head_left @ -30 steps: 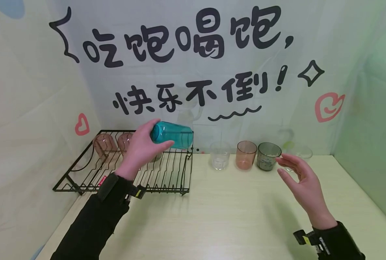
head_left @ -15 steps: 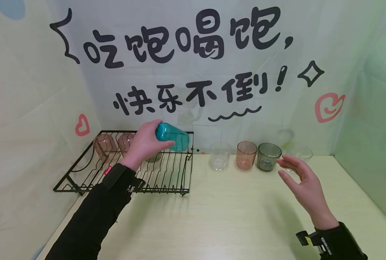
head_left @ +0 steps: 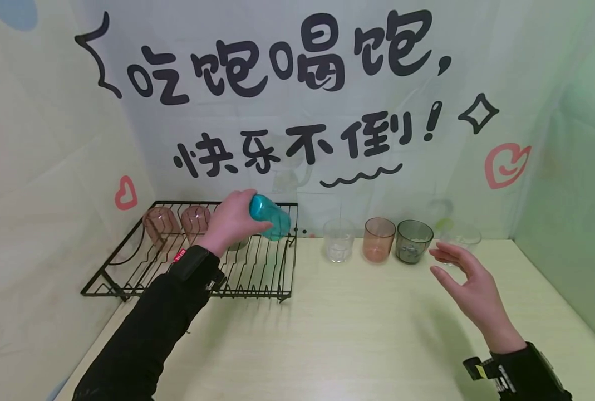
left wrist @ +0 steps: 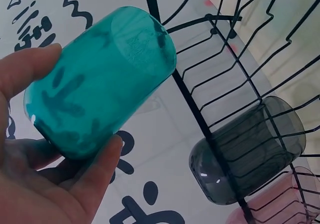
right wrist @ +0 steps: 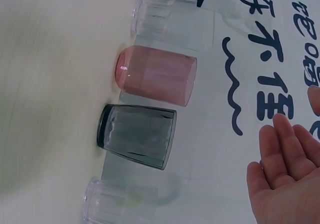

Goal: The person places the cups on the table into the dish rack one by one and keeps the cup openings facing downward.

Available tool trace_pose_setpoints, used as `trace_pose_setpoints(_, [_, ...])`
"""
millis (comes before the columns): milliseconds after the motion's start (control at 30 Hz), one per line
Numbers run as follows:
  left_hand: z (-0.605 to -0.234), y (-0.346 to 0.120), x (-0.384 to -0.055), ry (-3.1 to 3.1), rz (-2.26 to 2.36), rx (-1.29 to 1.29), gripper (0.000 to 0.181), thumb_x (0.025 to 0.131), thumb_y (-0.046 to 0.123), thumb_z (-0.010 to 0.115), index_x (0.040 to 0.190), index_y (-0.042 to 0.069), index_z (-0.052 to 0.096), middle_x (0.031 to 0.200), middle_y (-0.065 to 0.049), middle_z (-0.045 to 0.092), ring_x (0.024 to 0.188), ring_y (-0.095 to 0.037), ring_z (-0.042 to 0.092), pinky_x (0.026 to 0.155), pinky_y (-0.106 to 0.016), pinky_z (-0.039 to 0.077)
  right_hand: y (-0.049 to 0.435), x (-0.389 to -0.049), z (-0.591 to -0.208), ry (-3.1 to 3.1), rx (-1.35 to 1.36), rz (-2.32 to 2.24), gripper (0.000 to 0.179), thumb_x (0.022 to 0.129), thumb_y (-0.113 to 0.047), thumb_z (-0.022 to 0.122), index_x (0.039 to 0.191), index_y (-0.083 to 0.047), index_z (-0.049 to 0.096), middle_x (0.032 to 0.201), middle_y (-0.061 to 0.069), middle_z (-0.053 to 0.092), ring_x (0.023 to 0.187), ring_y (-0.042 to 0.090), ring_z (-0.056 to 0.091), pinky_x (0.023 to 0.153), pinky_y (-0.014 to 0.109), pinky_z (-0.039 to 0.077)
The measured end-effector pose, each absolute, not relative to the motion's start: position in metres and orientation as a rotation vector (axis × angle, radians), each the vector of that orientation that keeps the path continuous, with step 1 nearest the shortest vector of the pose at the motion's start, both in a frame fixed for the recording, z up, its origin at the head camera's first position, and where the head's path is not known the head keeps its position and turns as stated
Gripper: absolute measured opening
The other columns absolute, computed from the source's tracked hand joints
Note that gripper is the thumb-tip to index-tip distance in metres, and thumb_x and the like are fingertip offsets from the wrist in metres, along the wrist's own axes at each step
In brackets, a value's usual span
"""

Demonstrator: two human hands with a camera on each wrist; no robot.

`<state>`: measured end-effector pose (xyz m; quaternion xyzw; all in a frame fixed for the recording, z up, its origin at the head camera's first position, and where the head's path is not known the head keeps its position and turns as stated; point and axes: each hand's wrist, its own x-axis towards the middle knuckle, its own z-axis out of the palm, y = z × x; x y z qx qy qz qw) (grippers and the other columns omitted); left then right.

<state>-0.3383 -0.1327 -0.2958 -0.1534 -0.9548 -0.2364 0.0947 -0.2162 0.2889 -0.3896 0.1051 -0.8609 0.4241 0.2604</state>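
Note:
My left hand grips a teal drinking glass near its base, thumb on one side and fingers on the other. The glass is tilted mouth-down over the back right of a black wire dish rack. In the left wrist view, a dark grey glass sits in the rack beside the held one; in the head view my hand mostly hides it. My right hand holds nothing and hovers over the table's right side with fingers loosely bent, in front of a clear glass.
Two pink glasses lean upside down at the rack's back left. Along the table's back edge stand a clear glass, a pinkish-orange glass and a smoky grey glass. A printed cloth backdrop rises behind them.
My left hand has moved right and slightly down, tipping the teal glass from nearly level to mouth-down. The right hand has barely shifted.

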Motion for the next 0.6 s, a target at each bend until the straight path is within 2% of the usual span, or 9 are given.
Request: trace_pose_setpoints(600, [-0.308,-0.128,-0.359,-2.910,-0.547,-0.424,0.077,0.067,0.041,0.071,0.128,0.006,0.040,0.111,-0.013,0.049,0.098,-0.027,0.049,0.078,-0.042,0.046,0.297,-0.220,-0.399,-2.393,0.239,1.058,0.049,0.082,-0.026,0.064,0.128,-0.025,0.046,0.115,0.000,0.058,0.106,0.002,0.047,0.086,0.020,0.031])
